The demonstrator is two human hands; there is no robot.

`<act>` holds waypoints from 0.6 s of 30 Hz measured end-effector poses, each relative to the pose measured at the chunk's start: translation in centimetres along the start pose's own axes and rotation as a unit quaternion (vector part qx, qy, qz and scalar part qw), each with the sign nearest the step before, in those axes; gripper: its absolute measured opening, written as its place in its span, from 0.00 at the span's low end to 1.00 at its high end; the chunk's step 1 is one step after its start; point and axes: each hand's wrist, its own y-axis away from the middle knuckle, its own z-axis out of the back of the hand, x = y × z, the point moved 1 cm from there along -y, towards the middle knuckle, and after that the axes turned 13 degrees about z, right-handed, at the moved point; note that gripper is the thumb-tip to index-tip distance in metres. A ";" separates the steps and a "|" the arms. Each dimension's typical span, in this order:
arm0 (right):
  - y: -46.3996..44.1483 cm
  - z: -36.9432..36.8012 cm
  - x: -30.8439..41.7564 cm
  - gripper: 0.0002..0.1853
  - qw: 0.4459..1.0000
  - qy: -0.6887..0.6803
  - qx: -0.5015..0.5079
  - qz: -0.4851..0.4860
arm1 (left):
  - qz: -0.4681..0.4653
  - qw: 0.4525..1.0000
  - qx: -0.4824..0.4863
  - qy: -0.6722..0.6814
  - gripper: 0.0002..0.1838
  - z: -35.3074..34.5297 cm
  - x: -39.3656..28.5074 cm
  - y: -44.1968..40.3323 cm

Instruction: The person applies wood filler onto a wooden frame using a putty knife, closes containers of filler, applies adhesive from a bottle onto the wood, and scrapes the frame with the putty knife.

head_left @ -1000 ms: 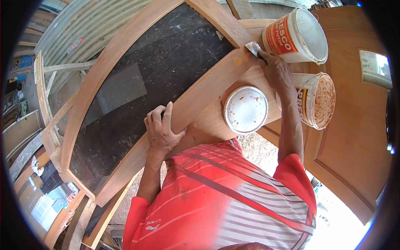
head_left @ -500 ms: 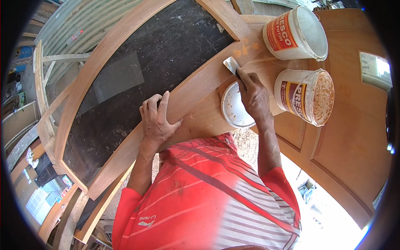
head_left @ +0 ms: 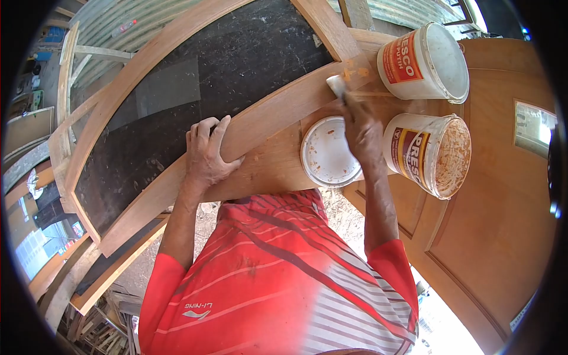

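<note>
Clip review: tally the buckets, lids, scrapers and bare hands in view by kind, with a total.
Buckets: 2
Lid: 1
Scraper: 1
Hands: 2
Total: 6

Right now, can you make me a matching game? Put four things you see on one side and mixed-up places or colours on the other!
Things:
1. putty knife
2. left hand
3. round lid
4. bucket with the maroon-and-yellow label

Places and colours:
A. resting on the wooden frame
B. smeared orange-brown inside
C. held in the right hand
D. flat and white, with little brownish specks

Right pairs: 1-C, 2-A, 3-D, 4-B
</note>
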 end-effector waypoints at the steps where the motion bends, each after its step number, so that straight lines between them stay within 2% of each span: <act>1: -0.2 0.1 -0.9 0.17 1.000 -0.001 -0.012 0.017 | 0.004 1.000 -0.002 0.000 0.54 -0.1 -0.1 0.0; 3: -0.4 0.3 -1.3 0.18 0.998 -0.008 -0.041 0.045 | 0.008 1.000 -0.007 0.000 0.54 0.0 0.0 0.2; 4: -0.1 0.4 0.1 0.18 0.999 -0.037 0.003 0.032 | 0.006 1.000 -0.009 0.000 0.53 0.0 0.0 0.2; 7: 0.3 -0.1 0.5 0.18 0.994 -0.030 0.005 0.100 | -0.008 1.000 -0.020 -0.007 0.53 -0.1 0.0 0.2; 11: -0.1 -0.9 -2.4 0.19 0.998 0.008 -0.053 0.026 | -0.004 1.000 -0.021 -0.003 0.52 -0.1 0.0 0.2; 15: 1.2 -1.0 2.0 0.19 0.994 -0.015 0.046 0.095 | -0.008 1.000 -0.019 0.002 0.52 -0.1 0.0 0.1; 16: 1.5 -1.3 1.7 0.19 0.995 -0.028 0.018 0.099 | -0.010 1.000 -0.017 0.001 0.52 -0.1 0.0 0.1; 18: 0.8 -1.4 0.2 0.19 0.998 -0.022 -0.053 0.015 | -0.018 1.000 -0.018 -0.003 0.53 -0.2 0.2 -0.1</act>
